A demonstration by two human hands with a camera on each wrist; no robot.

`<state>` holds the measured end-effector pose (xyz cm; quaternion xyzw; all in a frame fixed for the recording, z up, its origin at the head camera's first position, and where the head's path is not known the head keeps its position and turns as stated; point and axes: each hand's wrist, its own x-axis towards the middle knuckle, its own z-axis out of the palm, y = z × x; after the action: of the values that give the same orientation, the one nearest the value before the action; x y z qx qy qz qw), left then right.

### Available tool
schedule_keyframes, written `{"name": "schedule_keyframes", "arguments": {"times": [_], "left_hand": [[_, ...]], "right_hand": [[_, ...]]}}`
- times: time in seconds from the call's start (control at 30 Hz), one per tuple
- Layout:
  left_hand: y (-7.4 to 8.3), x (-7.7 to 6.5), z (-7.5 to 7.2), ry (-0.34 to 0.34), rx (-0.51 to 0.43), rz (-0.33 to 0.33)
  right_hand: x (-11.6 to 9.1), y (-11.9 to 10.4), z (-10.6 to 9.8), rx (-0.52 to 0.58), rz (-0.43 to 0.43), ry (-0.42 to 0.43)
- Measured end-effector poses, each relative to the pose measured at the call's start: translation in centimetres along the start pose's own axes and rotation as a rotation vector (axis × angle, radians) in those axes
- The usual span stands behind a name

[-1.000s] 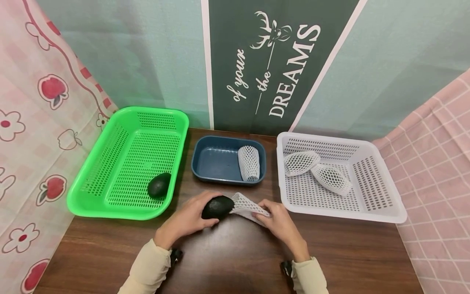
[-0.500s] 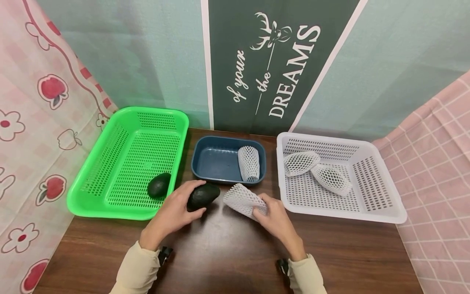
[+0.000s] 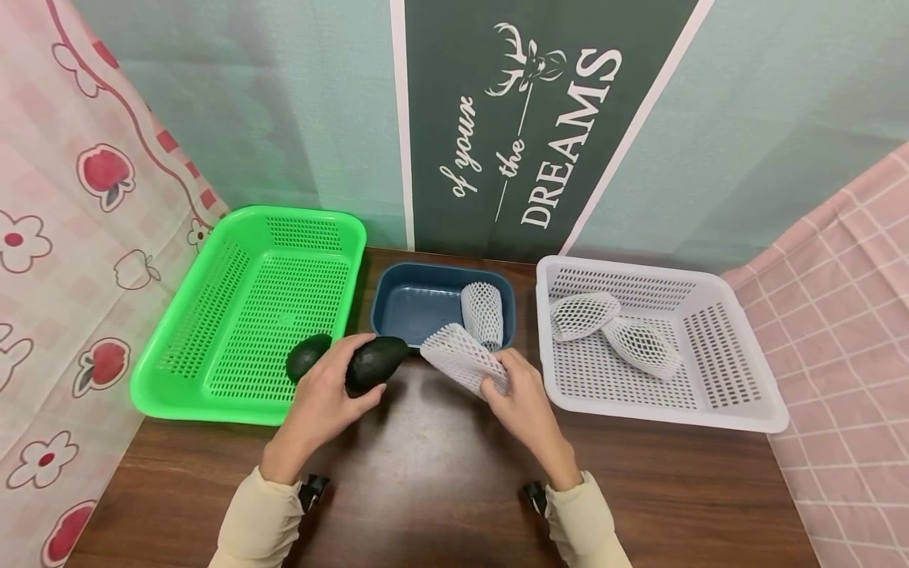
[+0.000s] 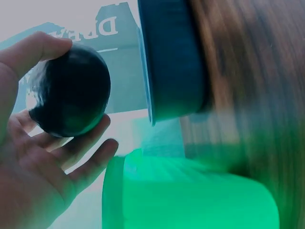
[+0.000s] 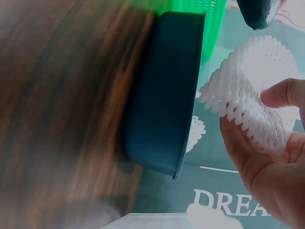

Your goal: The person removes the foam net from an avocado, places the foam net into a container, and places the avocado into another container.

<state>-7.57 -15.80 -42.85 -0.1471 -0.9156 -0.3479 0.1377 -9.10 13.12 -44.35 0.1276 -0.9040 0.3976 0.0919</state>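
A dark avocado sits between the thumb and fingers of my left hand, near the right rim of the green basket. In the left wrist view the thumb and fingertips grip the avocado from opposite sides. My right hand pinches a white foam net sleeve in front of the blue tray. This sleeve looks limp and hollow in the right wrist view, its mesh end pointing toward the avocado. A gap separates the avocado from the sleeve. Another avocado lies in the green basket, partly behind my left hand.
The green basket stands at the left. A blue tray at the back centre holds one foam net sleeve. At the right, a white basket contains two net-wrapped pieces. Curtains border the brown table.
The avocado has come away from the sleeve's end and moved left and back with my left hand. My right hand has carried the sleeve slightly back and left, toward the blue tray.
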Motion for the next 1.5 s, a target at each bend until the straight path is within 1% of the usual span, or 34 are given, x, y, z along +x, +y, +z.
{"name": "schedule_keyframes", "arguments": {"times": [0.1,0.2,0.37,0.53,0.7,0.8,0.9,1.07,1.23,1.4,1.5], "left_hand": [[-0.4,0.1,-0.6,0.056,0.005,-0.003],[-1.1,-0.1,-1.2,0.098,0.009,-0.034],[-2.1,-0.4,-2.3,0.145,0.040,-0.113],[-3.0,-0.9,-2.8,0.194,0.071,-0.194],[-4.0,-1.4,-2.9,0.223,0.098,-0.290],[-4.7,-1.6,-3.1,0.223,0.121,-0.347],[-5.1,-1.8,-3.3,0.202,0.131,-0.397],[-5.6,-1.6,-3.7,0.162,0.123,-0.449],[-6.2,-1.7,-4.2,0.132,0.125,-0.476],[-6.7,-1.9,-4.5,0.121,0.141,-0.476],[-6.9,-2.0,-4.6,0.109,0.144,-0.492]], "right_hand": [[0.6,-0.3,0.2,0.006,0.021,0.013],[1.1,-0.5,0.4,0.004,0.059,0.024],[2.0,-1.0,0.8,0.026,0.107,0.043],[2.8,-1.0,1.3,0.021,0.098,0.096],[3.5,-0.8,1.9,0.004,0.098,0.145],[3.8,-0.6,2.0,0.013,0.118,0.149],[4.0,-0.5,2.1,0.026,0.144,0.149],[4.3,-0.4,2.1,0.038,0.147,0.155],[4.6,-0.4,2.3,0.062,0.133,0.171],[4.9,-0.6,2.4,0.144,0.141,0.176],[4.9,-0.6,2.6,0.182,0.152,0.175]]}}
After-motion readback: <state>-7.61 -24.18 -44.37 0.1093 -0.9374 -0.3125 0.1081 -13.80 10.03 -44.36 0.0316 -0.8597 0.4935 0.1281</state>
